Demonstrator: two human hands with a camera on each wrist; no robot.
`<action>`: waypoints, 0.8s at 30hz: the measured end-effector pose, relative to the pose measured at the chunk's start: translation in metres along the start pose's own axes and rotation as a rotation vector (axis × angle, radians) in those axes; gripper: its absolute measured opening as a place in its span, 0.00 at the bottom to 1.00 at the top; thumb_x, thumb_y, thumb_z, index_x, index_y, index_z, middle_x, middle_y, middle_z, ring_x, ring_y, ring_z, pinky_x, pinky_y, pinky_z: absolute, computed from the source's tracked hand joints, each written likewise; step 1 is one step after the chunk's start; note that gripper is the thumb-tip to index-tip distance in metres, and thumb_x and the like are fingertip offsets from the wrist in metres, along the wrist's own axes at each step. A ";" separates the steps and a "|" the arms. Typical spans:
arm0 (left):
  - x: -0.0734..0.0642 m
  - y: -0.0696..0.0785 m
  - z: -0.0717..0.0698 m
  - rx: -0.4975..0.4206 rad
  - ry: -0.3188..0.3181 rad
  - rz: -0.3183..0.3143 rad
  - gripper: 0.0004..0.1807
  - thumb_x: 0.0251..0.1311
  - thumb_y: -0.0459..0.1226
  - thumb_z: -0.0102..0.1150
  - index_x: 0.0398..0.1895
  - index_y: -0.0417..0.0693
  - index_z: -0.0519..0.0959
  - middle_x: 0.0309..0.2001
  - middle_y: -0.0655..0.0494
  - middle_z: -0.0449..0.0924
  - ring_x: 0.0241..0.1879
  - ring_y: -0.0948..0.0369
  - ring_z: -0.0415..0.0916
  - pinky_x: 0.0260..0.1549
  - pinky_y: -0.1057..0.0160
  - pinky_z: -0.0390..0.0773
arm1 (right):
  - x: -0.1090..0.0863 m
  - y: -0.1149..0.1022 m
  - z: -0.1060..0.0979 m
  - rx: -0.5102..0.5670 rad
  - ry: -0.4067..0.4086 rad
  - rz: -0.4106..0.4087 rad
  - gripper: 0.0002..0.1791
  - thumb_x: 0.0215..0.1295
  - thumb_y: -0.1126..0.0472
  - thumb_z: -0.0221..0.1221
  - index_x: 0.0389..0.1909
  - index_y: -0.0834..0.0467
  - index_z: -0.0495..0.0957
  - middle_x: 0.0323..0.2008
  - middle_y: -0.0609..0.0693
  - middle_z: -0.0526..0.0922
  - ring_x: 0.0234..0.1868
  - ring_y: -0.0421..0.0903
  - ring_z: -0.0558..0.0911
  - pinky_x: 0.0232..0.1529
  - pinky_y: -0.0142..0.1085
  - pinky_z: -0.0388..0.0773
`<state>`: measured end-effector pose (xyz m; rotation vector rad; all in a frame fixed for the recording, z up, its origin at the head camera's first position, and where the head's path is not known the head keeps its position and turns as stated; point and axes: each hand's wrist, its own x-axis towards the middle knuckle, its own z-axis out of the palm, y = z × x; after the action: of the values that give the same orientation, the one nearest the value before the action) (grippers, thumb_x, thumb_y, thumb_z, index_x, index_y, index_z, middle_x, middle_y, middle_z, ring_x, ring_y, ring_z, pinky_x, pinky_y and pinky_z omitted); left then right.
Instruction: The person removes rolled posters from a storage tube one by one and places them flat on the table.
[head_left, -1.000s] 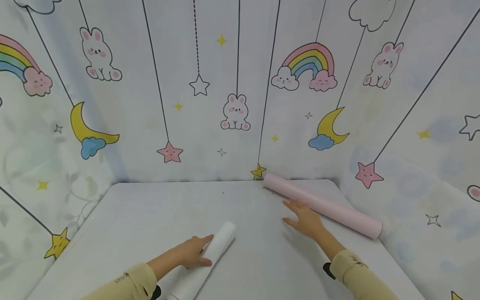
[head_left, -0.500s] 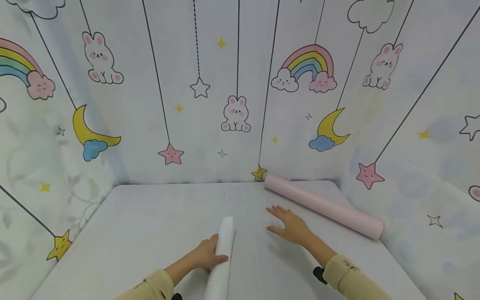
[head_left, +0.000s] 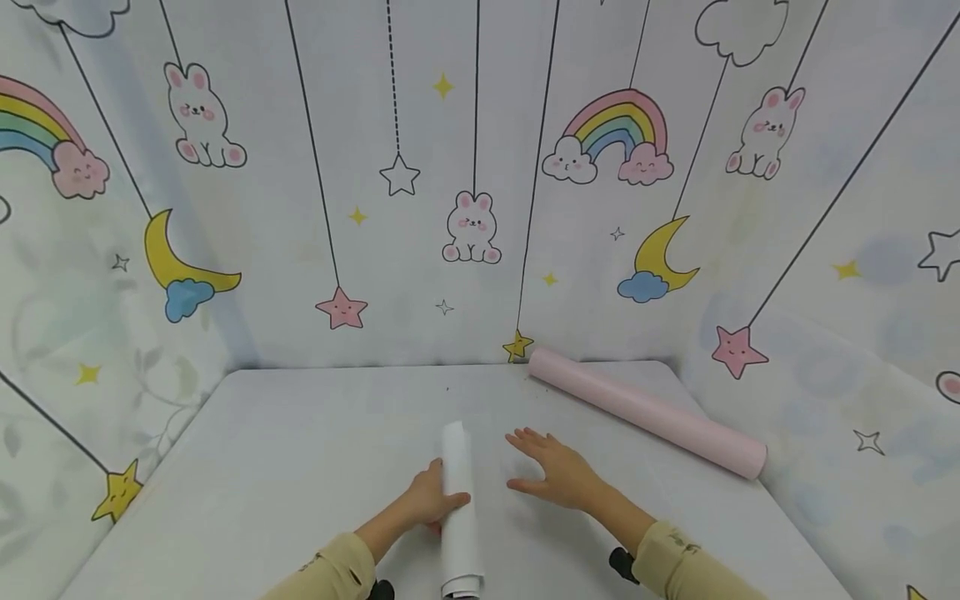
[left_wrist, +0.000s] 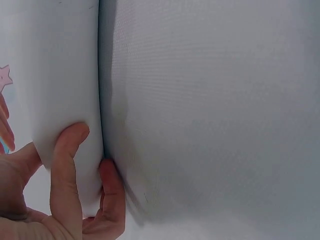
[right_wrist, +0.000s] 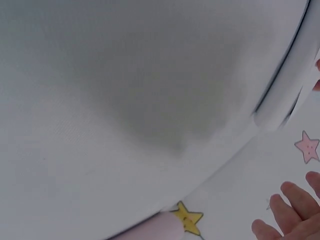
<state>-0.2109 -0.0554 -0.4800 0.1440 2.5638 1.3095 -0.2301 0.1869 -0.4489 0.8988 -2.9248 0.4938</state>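
Observation:
A white roll (head_left: 459, 546), seemingly a rolled sheet, lies nearly straight away from me in the middle of the table. Its near end shows loose, layered edges. My left hand (head_left: 427, 497) grips it from the left, thumb across the top. In the left wrist view, curled fingers (left_wrist: 65, 185) of that hand hold the end of the white roll (left_wrist: 55, 65). My right hand (head_left: 558, 475) hovers to the right of the roll, fingers spread, holding nothing. The right wrist view shows part of this right hand (right_wrist: 297, 215), apart from the roll.
A longer pink roll (head_left: 645, 412) lies slanted along the back right of the white table (head_left: 300, 450). Walls (head_left: 405, 250) printed with rabbits, stars and rainbows stand around the table's back and sides.
My left hand has moved right with the white roll, turning it from a slant to nearly straight ahead. My right hand has left the pink roll's side and come left toward the white one.

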 end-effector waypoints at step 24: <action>0.032 0.008 -0.002 -0.064 0.018 0.005 0.37 0.52 0.35 0.64 0.56 0.22 0.55 0.35 0.35 0.70 0.24 0.51 0.76 0.14 0.59 0.78 | 0.005 -0.052 0.037 -0.045 -0.188 -0.083 0.48 0.49 0.28 0.53 0.65 0.57 0.63 0.66 0.52 0.61 0.64 0.51 0.63 0.59 0.47 0.63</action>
<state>-0.2426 -0.0455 -0.4783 0.1263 2.5348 1.3985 -0.2036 0.1319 -0.4678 1.1131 -3.0331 0.3554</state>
